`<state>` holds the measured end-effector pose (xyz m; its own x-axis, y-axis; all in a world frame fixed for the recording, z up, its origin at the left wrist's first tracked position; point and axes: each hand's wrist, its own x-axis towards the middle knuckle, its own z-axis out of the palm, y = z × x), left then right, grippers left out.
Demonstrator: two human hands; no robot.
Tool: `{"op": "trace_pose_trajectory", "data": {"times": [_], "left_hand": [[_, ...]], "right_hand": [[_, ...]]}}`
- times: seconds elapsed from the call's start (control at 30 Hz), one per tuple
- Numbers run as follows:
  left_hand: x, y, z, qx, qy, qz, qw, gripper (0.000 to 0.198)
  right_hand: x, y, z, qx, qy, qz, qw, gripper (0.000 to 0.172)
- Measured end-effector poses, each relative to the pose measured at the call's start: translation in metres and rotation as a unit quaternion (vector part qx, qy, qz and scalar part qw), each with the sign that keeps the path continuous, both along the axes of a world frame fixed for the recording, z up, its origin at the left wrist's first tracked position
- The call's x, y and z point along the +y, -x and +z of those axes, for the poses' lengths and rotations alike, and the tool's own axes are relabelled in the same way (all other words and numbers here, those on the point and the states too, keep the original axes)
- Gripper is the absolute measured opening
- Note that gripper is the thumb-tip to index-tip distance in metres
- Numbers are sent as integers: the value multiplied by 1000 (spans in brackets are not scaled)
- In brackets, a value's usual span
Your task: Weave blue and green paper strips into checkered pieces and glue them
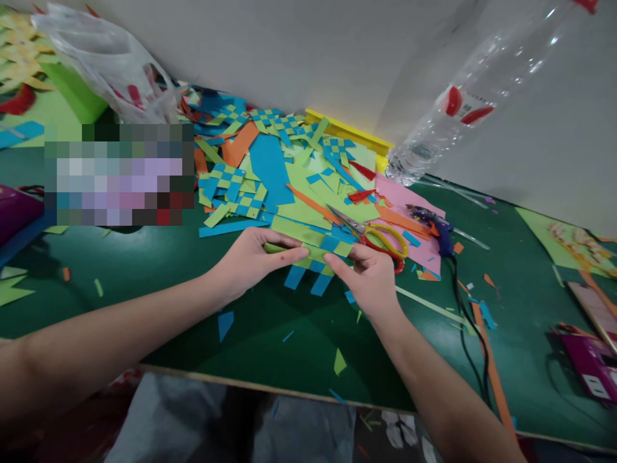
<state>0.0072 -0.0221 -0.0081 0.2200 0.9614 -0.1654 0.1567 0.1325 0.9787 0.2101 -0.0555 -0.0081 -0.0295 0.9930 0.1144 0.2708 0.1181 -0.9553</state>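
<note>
Between my two hands is a small woven paper piece (315, 253) of blue and light green strips in a checker pattern. My left hand (263, 260) pinches its left side, thumb on top, and my right hand (369, 273) grips the right side the same way. Loose blue strip ends stick out below it toward me. Just beyond my right hand lie scissors (385, 241) with yellow and red handles. Past the piece is a pile of paper, with a finished-looking blue and green woven piece (231, 186) at its left.
A glue gun (443, 235) with a black cord lies at right on pink paper (393, 199). A large clear bottle (463, 103) leans by the wall. A plastic bag (110, 58) stands back left. Paper scraps dot the green table (183, 341); a phone (592, 308) rests far right.
</note>
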Motion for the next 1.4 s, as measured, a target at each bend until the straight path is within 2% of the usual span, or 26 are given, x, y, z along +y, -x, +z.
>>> {"op": "trace_pose_trajectory", "data": {"times": [0.5,0.73,1.0,1.27,1.4], "left_hand": [[-2,2,1,30,8,26,999,20],[-2,-1,5,2,17,34,999,16],[0,-2,1,-36,21,30,999,23],[0,-1,1,-30,-2,22,999,16],[1,1,-2,-12,-9,25,1000,19]], "right_hand": [[2,-1,-1,16,26,11,999,20],[1,0,0,19,23,14,999,18],[2,-2,0,-2,15,-5,1000,22],[3,-2,-3,2,24,16,1000,21],[3,-2,-4,5,23,29,999,21]]}}
